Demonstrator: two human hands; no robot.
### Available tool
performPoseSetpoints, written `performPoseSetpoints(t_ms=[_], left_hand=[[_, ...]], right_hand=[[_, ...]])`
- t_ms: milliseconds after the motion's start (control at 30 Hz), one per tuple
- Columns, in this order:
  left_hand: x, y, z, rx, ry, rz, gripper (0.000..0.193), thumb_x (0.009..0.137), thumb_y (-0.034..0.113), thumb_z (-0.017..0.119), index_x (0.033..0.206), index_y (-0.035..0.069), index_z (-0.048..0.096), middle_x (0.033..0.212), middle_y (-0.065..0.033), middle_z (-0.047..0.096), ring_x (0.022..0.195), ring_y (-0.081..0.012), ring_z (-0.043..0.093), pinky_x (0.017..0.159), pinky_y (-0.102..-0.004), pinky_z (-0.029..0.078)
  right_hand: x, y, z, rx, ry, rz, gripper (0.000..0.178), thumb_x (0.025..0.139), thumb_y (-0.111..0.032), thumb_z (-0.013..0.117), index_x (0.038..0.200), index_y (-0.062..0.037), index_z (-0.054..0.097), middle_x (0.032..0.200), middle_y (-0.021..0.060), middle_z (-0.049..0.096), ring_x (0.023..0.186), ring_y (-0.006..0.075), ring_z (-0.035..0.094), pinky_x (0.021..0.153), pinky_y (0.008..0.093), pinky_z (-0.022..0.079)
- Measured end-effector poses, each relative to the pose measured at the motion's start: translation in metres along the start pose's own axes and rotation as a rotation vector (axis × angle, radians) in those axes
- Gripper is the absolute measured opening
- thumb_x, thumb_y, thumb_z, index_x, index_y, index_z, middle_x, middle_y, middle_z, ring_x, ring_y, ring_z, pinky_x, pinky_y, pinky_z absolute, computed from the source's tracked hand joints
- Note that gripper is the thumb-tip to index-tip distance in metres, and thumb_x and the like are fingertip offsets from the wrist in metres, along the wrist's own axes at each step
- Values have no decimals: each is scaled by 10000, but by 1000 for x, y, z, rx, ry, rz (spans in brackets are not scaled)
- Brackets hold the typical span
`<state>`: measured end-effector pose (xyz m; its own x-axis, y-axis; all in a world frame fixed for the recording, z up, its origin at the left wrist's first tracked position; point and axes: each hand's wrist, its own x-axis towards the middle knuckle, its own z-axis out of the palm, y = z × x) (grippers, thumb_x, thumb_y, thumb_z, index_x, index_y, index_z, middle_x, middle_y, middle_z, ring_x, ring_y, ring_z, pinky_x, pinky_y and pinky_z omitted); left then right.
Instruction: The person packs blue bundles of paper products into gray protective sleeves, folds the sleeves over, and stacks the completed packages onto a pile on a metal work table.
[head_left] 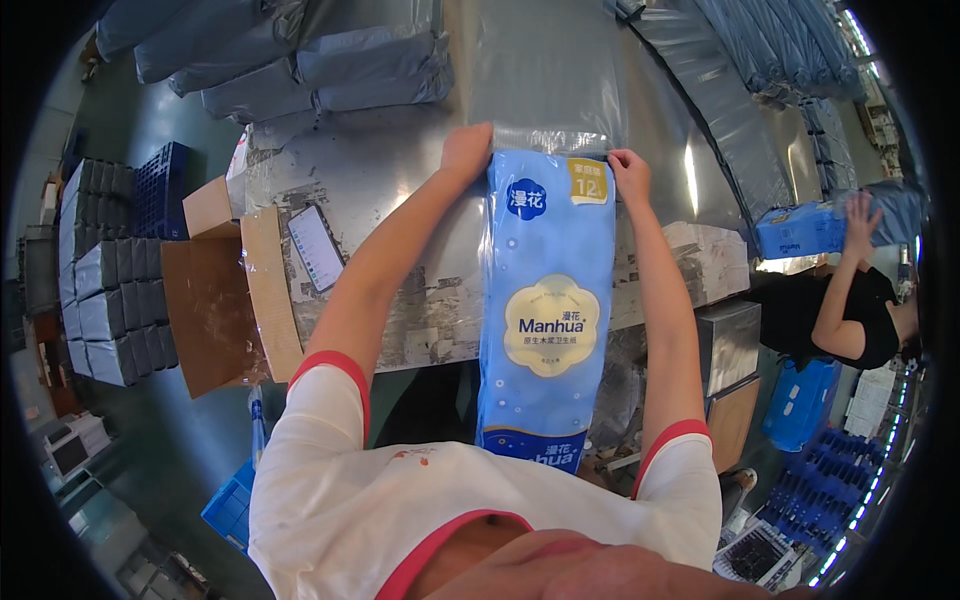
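A long blue plastic-wrapped toilet paper pack (548,245) lies lengthwise in front of me, its near end overhanging the table edge toward my body. Its far end meets the mouth of a flat grey plastic bag (545,75) stretched out beyond it. At the left corner of that mouth, my left hand (467,152) is closed on the bag's edge, fingertips partly hidden. On the opposite corner my right hand (630,178) pinches the edge between thumb and fingers. Both arms reach forward, one along each side of the pack.
Filled grey bags (375,70) are piled at the far left of the metal table (400,230). A phone (316,248) lies near an open cardboard box (210,290). At right, a co-worker's hand (858,225) touches another blue pack (800,230). Grey bundles (115,300) stand on the left.
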<state>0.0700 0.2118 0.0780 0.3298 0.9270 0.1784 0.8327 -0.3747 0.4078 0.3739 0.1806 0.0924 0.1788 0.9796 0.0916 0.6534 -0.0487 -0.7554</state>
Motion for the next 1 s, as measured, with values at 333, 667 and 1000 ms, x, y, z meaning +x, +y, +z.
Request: performPoseSetpoints(t_ms=[333,667,1000], left_hand=[[-54,16,7,-289,200,-91,138,739,124,473,853,78,410,708,-137,538,647,-325,536,564,-402,421],[-95,19,4,103,-297,-174,191,700,152,445,683,72,617,707,-147,590,676,-280,586,577,-402,451],[-375,83,-27,39,-1147,372,219,681,195,472,761,57,623,758,-130,604,686,-280,590,529,-394,458]], right_hand=[[-78,-2,5,-23,196,-268,107,785,-58,427,831,-9,510,867,135,542,788,260,536,667,312,436],[-106,11,-11,-714,-524,69,244,678,-262,522,790,-62,603,829,181,581,779,328,560,647,406,445],[-407,-35,-61,-394,-997,-202,221,644,-177,536,822,-49,566,789,166,567,735,355,535,649,400,443]])
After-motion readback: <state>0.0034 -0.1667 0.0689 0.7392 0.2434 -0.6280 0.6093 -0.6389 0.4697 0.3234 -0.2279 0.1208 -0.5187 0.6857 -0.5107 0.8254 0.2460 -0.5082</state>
